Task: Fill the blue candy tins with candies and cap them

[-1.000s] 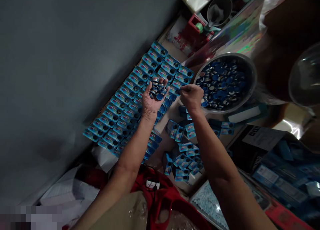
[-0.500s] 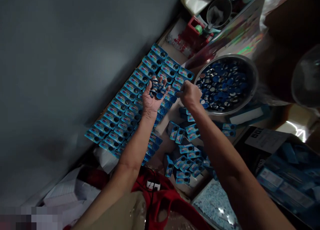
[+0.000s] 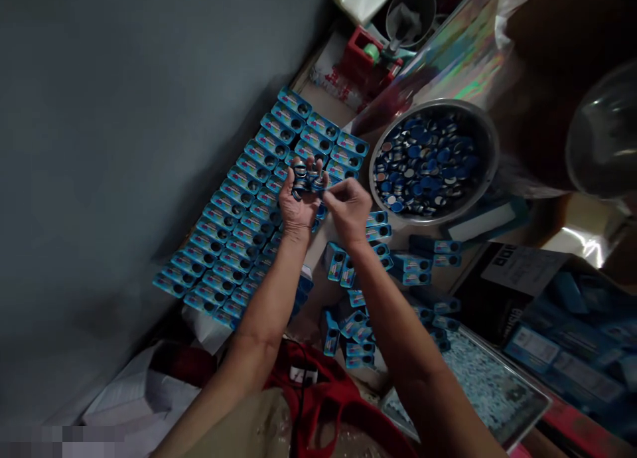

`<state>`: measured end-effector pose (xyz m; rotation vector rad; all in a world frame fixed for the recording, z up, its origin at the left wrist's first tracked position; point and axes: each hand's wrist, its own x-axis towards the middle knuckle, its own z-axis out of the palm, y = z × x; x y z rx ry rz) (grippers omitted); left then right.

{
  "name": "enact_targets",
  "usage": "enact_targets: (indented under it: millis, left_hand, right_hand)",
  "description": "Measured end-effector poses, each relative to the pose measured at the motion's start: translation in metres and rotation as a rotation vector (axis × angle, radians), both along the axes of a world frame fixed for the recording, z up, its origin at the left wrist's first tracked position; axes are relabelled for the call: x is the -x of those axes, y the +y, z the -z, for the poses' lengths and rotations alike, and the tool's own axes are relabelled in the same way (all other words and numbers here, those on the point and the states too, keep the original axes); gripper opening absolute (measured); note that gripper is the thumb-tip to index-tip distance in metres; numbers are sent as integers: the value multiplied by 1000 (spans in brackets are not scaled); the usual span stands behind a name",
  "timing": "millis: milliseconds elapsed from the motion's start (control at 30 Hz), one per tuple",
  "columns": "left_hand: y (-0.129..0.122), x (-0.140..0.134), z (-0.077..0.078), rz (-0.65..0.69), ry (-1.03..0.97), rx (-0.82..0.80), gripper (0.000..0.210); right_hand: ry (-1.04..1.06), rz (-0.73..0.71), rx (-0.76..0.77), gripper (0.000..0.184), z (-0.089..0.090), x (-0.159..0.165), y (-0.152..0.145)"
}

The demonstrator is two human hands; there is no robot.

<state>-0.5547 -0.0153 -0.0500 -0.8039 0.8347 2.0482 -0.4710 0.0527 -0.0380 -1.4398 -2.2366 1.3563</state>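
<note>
My left hand [image 3: 298, 209] is palm up, its fingers curled around several small round blue-and-silver caps [image 3: 300, 172]. At its fingertips, my right hand [image 3: 350, 209] is closed in a pinch against the edge of that handful. Whatever lies between the right thumb and finger is too small to make out. Beneath and beyond the left hand, small blue boxes [image 3: 243, 196] with a round dark hole at one end stand in close rows. Some nearer boxes are hidden by the left hand and forearm.
A metal bowl [image 3: 490, 172] full of similar caps stands to the right. Loose blue boxes [image 3: 361, 352] lie between the forearms. Further right are a carton [image 3: 490, 299] and a clear-lidded container [image 3: 497, 372]. A red tape dispenser [image 3: 359, 50] sits at the back; a grey wall [image 3: 124, 113] borders the left.
My right hand has moved left, from beside the bowl to the caps in my left palm. The left hand stays nearly in place, its fingers slightly more curled. The view has shifted a little.
</note>
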Motion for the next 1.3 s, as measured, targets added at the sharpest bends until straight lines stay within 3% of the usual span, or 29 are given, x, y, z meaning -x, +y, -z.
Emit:
enact_targets:
  millis: [100, 233, 400, 500, 633, 767, 867, 1000, 1067, 1167, 1300]
  left_hand:
    - [3, 8, 2, -2, 10, -53, 40]
    - [12, 14, 1, 72, -12, -47, 46]
    - [19, 15, 4, 92, -42, -50, 43]
    - [19, 16, 5, 77, -48, -45, 40]
    - [13, 16, 1, 59, -1, -57, 39]
    - [8, 10, -2, 40, 45, -53, 43]
    - [11, 2, 1, 28, 35, -15, 46]
    - [18, -6, 6, 13, 0, 41, 43]
    - [21, -4, 7, 21, -20, 43, 40]
    - [24, 5, 5, 20, -30, -18, 41]
    - [29, 16, 4, 34, -28, -96, 41]
  right_hand:
    - [-115, -23, -92, 14, 9, -4, 43]
    - [-355, -224, -186, 4, 30, 2, 86]
    - [-573, -266, -163, 25, 48, 21, 108]
    - [-581, -265, -147, 34, 47, 25, 114]
    - [-448, -222, -174, 36, 28, 14, 94]
    - [-238, -109, -105, 33, 5, 2, 43]
    - [-184, -59, 24, 30, 0, 2, 6]
    - [-98, -52, 9, 16, 0, 3, -10]
    - [-27, -96, 0, 11, -2, 0, 2]
    - [-66, -101, -61, 10, -1, 1, 42]
    - [-258, -194, -198, 12, 20, 13, 99]
